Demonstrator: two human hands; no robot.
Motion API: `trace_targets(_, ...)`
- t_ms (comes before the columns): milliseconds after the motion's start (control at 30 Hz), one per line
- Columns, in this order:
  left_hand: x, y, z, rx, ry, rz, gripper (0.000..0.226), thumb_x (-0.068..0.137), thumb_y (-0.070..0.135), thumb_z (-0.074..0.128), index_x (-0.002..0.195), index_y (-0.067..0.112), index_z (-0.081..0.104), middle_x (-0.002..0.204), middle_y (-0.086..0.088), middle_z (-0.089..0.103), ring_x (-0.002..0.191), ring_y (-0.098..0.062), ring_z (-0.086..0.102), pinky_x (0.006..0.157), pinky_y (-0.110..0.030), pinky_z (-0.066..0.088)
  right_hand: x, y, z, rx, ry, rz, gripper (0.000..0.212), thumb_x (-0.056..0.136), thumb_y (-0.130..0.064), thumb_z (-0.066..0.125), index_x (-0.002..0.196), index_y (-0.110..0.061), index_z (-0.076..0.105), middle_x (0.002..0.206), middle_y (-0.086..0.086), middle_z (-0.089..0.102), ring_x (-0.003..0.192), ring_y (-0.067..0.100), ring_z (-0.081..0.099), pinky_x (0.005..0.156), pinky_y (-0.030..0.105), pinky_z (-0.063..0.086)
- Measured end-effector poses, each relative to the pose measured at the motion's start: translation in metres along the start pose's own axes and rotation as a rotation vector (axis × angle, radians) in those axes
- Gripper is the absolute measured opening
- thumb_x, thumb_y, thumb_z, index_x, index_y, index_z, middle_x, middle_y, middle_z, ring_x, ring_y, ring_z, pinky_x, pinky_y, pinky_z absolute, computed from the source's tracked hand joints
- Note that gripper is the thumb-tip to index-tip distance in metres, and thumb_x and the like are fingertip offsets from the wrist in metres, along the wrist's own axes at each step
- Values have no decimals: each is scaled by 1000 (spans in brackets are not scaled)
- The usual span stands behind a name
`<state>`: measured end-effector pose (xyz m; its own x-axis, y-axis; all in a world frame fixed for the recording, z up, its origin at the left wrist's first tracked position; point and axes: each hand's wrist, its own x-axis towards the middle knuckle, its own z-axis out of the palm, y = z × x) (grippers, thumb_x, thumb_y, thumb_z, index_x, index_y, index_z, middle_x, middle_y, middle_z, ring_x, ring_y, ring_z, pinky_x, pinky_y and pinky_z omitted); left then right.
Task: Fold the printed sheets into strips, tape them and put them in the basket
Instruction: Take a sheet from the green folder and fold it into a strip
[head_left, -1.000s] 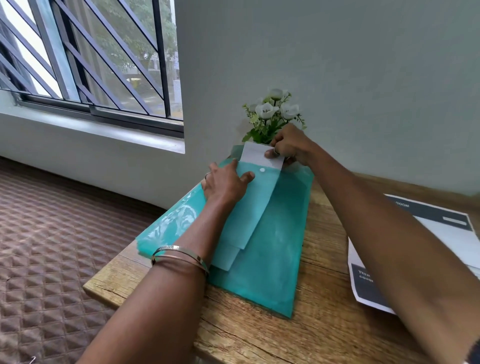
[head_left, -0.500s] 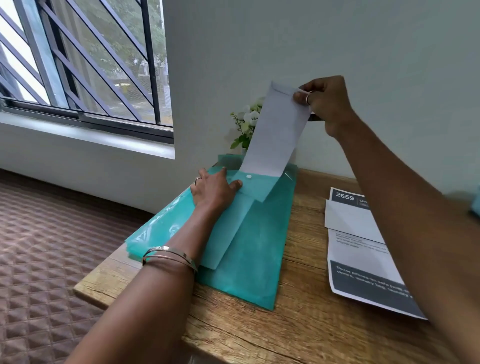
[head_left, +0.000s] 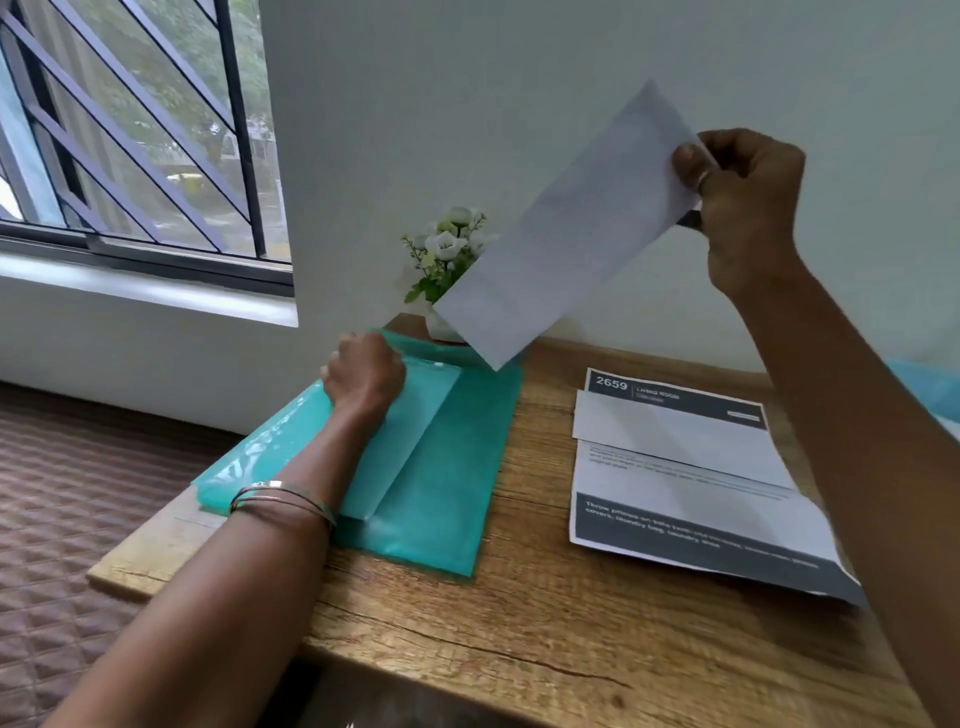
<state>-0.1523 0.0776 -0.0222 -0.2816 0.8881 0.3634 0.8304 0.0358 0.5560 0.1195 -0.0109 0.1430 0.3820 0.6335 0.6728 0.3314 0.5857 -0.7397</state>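
My right hand (head_left: 748, 208) holds a folded white sheet (head_left: 566, 234) by its upper corner, high above the table and clear of everything. Its lower end hangs over the far edge of a teal plastic folder (head_left: 447, 467) that lies flat on the wooden table (head_left: 519, 634). My left hand (head_left: 363, 371) presses down on the folder near its closed flap, fingers curled. A printed sheet (head_left: 691, 499) with dark bands and the number 2659 lies partly folded on the table to the right. No basket or tape shows.
A small white pot of white flowers (head_left: 447, 260) stands against the wall behind the folder. A barred window (head_left: 130, 130) is at the left, with brown patterned floor (head_left: 78, 493) below the table's left edge.
My right hand has drawn the white sheet fully out of the folder and up to the right. The folder's flap has come down flat under my left hand.
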Motion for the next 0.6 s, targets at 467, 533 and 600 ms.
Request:
trace_targets(467, -84, 187, -38, -214, -153, 953, 89, 71, 76, 51, 143, 24, 38, 144, -6, 39, 132, -26, 34, 107, -44, 27, -76, 51, -96, 47, 352, 342, 16, 89, -11, 64, 103, -5, 63, 91, 7, 66, 84, 22, 64, 84, 52, 56)
trace_targets(533, -96, 201, -21, 28, -216, 992, 111, 66, 79, 55, 151, 22, 11, 154, -10, 21, 142, -29, 16, 113, -52, 10, -83, 53, -97, 28, 316, 362, 15, 89, -11, 64, 103, -7, 61, 89, 3, 67, 84, 22, 66, 79, 48, 58)
trace_targets(600, -102, 207, -2, 115, -219, 1005, 123, 64, 80, 56, 151, 21, -6, 155, -13, 16, 144, -31, 10, 113, -58, -1, -89, 56, -98, 44, 278, 361, 18, 90, -9, 62, 107, -6, 57, 88, 2, 66, 80, 20, 67, 68, 40, 60)
